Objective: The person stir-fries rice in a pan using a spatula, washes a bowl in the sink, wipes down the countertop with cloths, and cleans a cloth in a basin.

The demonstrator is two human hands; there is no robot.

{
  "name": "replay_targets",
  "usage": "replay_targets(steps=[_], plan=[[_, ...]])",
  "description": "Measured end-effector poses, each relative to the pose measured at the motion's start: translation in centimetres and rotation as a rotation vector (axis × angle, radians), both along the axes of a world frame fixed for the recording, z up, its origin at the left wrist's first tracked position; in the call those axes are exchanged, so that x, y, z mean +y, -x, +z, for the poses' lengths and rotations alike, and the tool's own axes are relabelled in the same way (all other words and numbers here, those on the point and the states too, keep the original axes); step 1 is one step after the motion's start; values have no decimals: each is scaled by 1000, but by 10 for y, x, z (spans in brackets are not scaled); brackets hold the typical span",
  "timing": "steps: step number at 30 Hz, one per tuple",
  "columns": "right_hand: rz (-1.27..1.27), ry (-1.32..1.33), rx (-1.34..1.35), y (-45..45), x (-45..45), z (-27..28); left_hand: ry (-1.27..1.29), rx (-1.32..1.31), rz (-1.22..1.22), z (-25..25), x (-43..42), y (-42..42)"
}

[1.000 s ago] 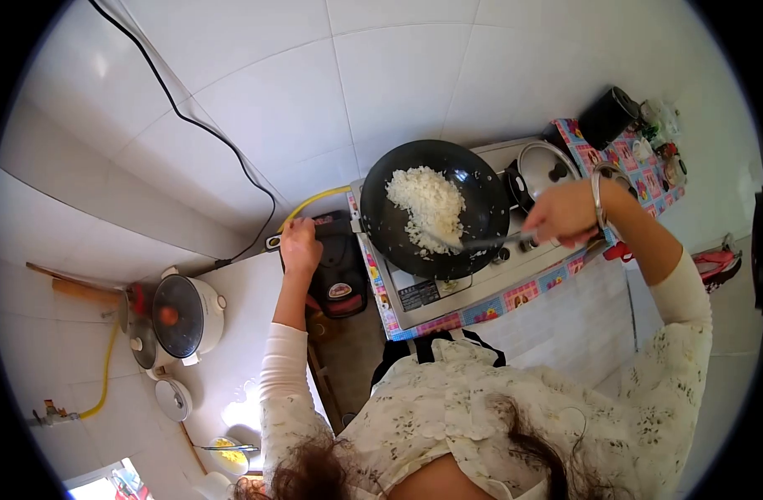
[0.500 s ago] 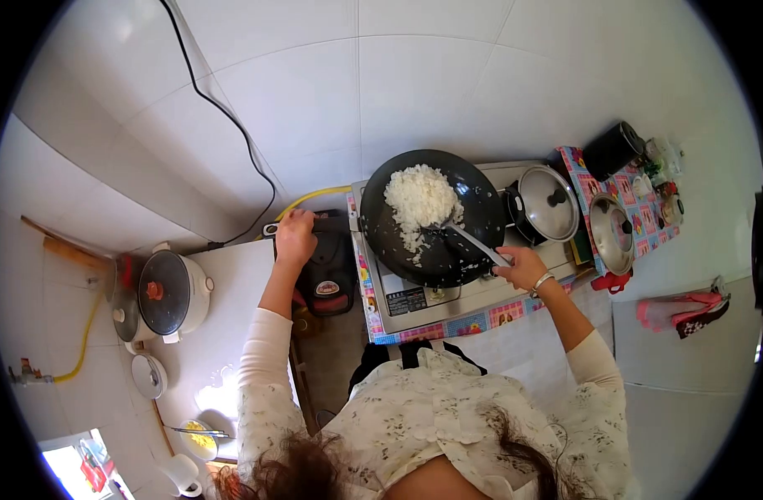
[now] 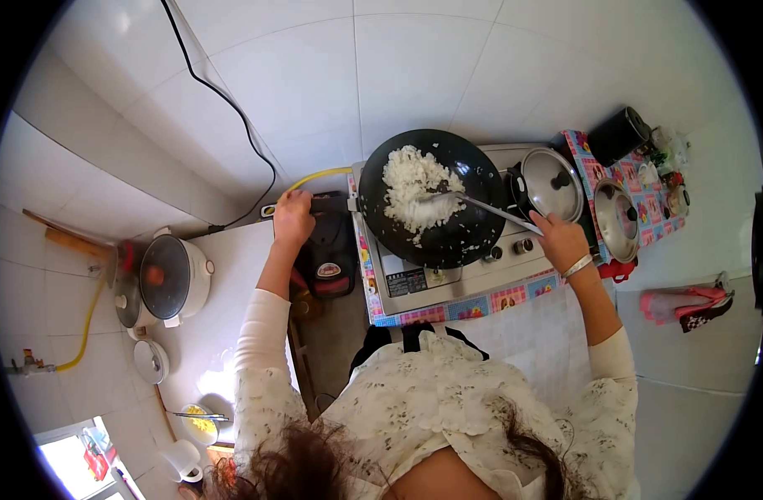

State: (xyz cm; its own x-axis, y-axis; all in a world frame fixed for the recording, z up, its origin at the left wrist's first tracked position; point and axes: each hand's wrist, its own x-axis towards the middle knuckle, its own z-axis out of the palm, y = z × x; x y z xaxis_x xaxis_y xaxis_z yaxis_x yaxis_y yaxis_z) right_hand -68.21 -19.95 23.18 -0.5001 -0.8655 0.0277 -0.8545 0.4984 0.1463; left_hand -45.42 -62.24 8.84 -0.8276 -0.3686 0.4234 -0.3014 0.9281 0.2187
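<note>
A black wok [image 3: 473, 162] sits on the gas stove [image 3: 423, 307], its handle pointing left. My left hand [image 3: 294, 218] is closed around that handle. White cooked rice [image 3: 410, 179] lies heaped in the wok's left half, with loose grains scattered over the dark surface. My right hand [image 3: 562, 239] grips the end of a long metal spatula [image 3: 502, 213]. The spatula's head is in the rice near the middle of the wok and is blurred by motion.
Right of the wok stands a lidded pot [image 3: 551, 185]; beyond it a loose metal lid [image 3: 616, 220] and a black canister [image 3: 619, 136]. On the left counter are a white electric pot [image 3: 175, 280] and a bowl of yellow food [image 3: 200, 425] with chopsticks across it.
My right hand has moved right and up, and the spatula's head has shifted up and left into the rice. The rice is more spread out. My left hand keeps its grip.
</note>
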Motion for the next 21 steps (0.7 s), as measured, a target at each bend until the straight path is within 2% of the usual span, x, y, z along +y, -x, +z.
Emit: replay_targets(steps=[2,6,9,12,13,16,21], plan=[[-32,-74,-31,5,-5,5,-4,-7,2,0,0,0],[-84,10,-19,5,-30,8,-23,-29,25,2,2,0],[-31,7,11,12,-57,-7,-30,-60,31,2,2,0],[62,-132,-72,2,-73,-15,-44,-48,41,2,3,1],[110,-233,-99,-2,-70,-10,-42,-45,45,2,3,1],[169,-284,-70,-1,-42,9,-37,-47,50,3,4,1],[93,-297,16,-4,-12,85,-25,-31,49,1,3,1]])
